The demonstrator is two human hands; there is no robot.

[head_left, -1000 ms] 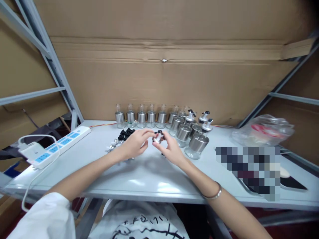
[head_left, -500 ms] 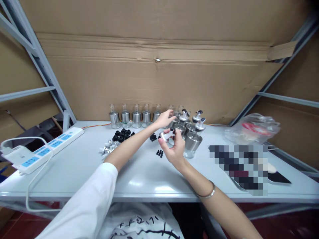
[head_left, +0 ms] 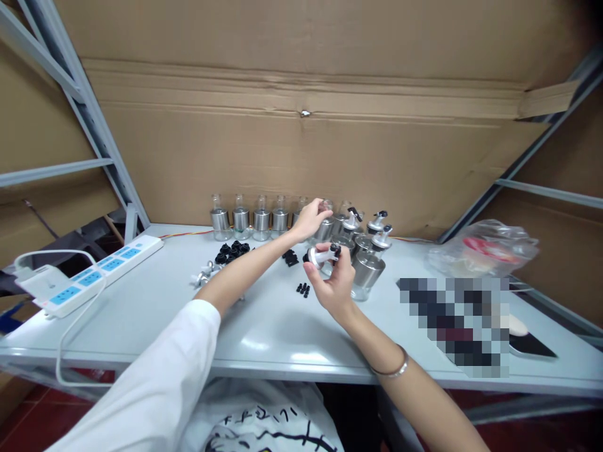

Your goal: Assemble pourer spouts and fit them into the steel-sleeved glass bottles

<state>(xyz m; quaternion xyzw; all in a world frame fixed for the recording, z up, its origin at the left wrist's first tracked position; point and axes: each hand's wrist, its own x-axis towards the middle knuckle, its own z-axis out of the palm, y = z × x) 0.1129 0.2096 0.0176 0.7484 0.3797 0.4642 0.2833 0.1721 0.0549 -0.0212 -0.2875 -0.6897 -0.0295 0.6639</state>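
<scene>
My left hand [head_left: 311, 220] reaches to the back row, its fingers closed round the neck of a glass bottle [head_left: 324, 230] with a steel sleeve. In front of the bottles, my right hand [head_left: 335, 284] pinches a pourer spout [head_left: 320, 256], white and grey with black ends, tilted sideways above the table. Right beside it are sleeved bottles fitted with similar spouts, the nearest being a large bottle [head_left: 369, 271]. Small black caps [head_left: 303, 289] lie on the table left of my right hand, and black parts [head_left: 290, 257] lie behind them.
Open-necked bottles [head_left: 241, 220] line the back left. Black stoppers [head_left: 230, 252] and grey-white spouts [head_left: 205, 275] lie in heaps beside my left forearm. A power strip [head_left: 103, 271] runs along the left. At right are a plastic bag [head_left: 485, 248] and a blurred-out dark item [head_left: 452, 326].
My left hand has moved onto the bottle's neck and closed round it. The spout in my right hand has tilted slightly. The whole view has shifted a little.
</scene>
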